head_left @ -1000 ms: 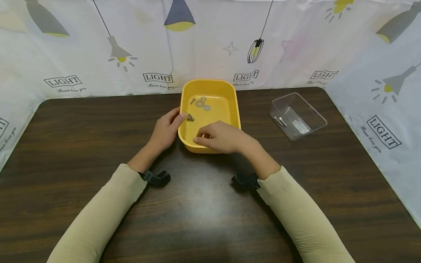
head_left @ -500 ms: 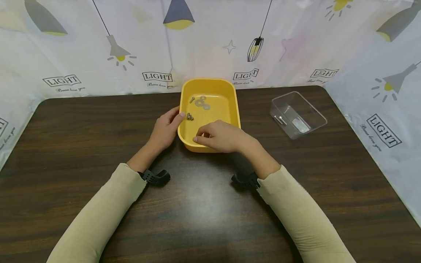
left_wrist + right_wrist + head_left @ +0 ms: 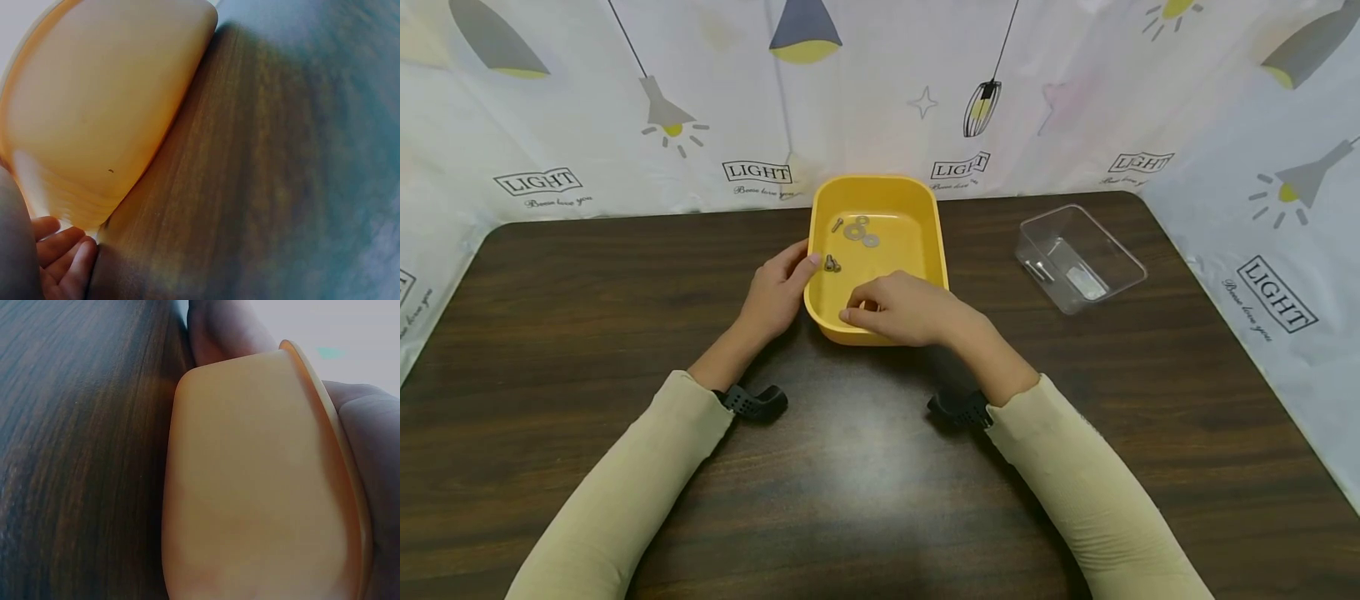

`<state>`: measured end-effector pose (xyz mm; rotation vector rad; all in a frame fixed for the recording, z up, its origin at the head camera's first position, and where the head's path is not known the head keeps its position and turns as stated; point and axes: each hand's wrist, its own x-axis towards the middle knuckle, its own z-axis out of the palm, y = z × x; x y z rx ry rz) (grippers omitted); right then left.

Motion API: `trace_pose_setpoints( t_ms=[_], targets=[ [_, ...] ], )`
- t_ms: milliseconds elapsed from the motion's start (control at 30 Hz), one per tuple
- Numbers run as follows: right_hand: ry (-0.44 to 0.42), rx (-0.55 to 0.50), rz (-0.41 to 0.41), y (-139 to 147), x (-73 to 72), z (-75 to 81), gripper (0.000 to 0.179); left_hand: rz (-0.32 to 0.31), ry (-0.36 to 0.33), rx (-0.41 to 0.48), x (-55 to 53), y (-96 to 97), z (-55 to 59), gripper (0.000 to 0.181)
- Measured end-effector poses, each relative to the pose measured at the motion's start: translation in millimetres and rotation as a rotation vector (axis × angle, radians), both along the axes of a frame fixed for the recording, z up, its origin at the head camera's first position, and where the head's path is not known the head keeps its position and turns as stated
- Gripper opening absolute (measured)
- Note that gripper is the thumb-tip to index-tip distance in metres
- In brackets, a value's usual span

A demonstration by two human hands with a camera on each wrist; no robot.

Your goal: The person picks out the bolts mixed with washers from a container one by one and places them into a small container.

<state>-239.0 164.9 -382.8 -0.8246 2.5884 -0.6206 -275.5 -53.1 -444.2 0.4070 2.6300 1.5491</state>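
- Beneath everything you have the dark brown wood-grain tabletop (image 3: 587, 333).
- Behind it hangs the white backdrop (image 3: 865, 92), printed with grey and yellow lamps and the word LIGHT.
- Your two long beige sleeves (image 3: 617, 483) reach in from the near side.
- Your yellow rounded plastic bin (image 3: 910, 250) sits at the middle of the far part of the tabletop, its far end near the backdrop.
- To the right, well apart from the bin, you have a transparent rectangular plastic box (image 3: 1051, 287), turned at an angle.
- Your left hand (image 3: 778, 287) grips the bin's left wall, thumb at the rim and fingers against the outside.
- Your right hand (image 3: 910, 308) reaches over the bin's near right corner, fingers bent down inside; you cannot tell whether they pinch anything.
- Around each wrist you wear a black perforated band (image 3: 752, 403).
- Toward the far left of the bin's floor lie three flat grey metal washers (image 3: 854, 232), close together.
- Left of them you see one small metal screw (image 3: 837, 225); nearer your left thumb, more small metal screws (image 3: 830, 263) lie bunched.
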Motion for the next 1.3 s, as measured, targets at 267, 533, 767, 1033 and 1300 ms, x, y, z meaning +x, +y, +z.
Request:
trace_pose_setpoints(
  t_ms=[267,533,767,1033,1300],
  targets=[
    [0.0,0.001,0.001,0.3,-0.9,-1.2,0.034,-0.001,0.004,0.001,0.4,0.1,0.1,0.059],
    [-0.002,0.004,-0.004,0.1,-1.0,-0.6,0.034,0.0,-0.003,0.015,-1.2,0.8,-0.3,0.059],
    [-0.009,0.013,-0.01,0.2,-1.3,-0.8,0.035,0.003,-0.007,0.005,-2.3,0.0,-2.4,0.06],
    [-0.012,0.032,-0.019,0.0,-1.5,-0.5,0.035,0.0,-0.004,0.011,-2.3,-0.1,-1.9,0.06],
    [-0.01,0.034,-0.02,-0.2,-1.9,-0.6,0.035,0.006,0.001,0.027,-2.1,-0.1,-1.7,0.06]
  ],
)
